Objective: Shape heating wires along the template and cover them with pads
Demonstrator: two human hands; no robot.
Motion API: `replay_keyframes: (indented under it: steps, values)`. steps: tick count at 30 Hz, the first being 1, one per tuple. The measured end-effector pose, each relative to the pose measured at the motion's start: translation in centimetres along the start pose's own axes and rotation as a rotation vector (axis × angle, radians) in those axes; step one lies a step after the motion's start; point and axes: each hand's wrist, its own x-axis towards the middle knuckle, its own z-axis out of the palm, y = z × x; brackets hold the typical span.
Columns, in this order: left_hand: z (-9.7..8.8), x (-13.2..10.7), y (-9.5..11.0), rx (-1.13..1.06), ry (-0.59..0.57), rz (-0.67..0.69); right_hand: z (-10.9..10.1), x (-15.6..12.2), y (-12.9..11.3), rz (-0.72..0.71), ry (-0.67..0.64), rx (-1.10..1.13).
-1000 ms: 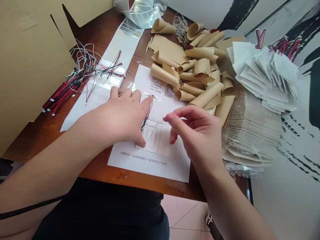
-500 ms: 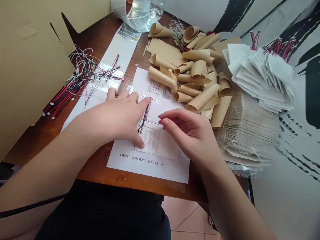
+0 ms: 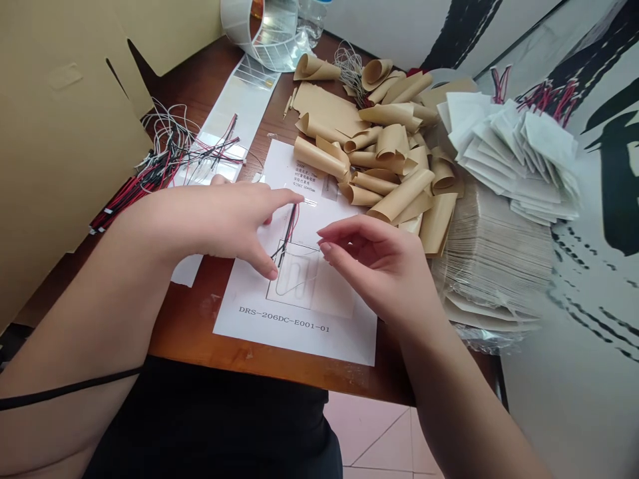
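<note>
A printed sheet [image 3: 294,339] lies on the table, with a pale translucent square pad [image 3: 334,286] over its outlined drawing. A red and black wire lead [image 3: 290,226] runs up the sheet from the pad's top left. My left hand [image 3: 229,219] is open above it, its index fingertip at the lead's upper end and its thumb stretched down beside the pad's left edge. To the right, my right hand [image 3: 379,266] is closed in a pinch over the pad's upper right. A thin pale wire seems to run into its fingertips.
Rolled brown paper pieces [image 3: 394,159] heap up at the back. White pads with leads [image 3: 514,153] sit on a stack of sheets [image 3: 499,246] at right. Bundled wires [image 3: 164,159] lie at left by a cardboard box [image 3: 64,133]. A label roll [image 3: 264,33] stands behind.
My left hand's outer fingers have curled under, while its index finger stays at the lead's upper end. Its thumb has shifted slightly up and left. My right hand has barely moved.
</note>
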Motion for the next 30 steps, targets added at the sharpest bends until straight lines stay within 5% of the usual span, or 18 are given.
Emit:
replay_keyframes:
  steps: [11, 30]
  values:
    - [0.5, 1.0, 0.4, -0.199, 0.003, 0.149, -0.5, 0.0, -0.1, 0.065, -0.067, 0.180]
    - [1.0, 2.1, 0.0, -0.100, 0.109, 0.196, -0.9, 0.2, -1.0, 0.252, -0.136, 0.235]
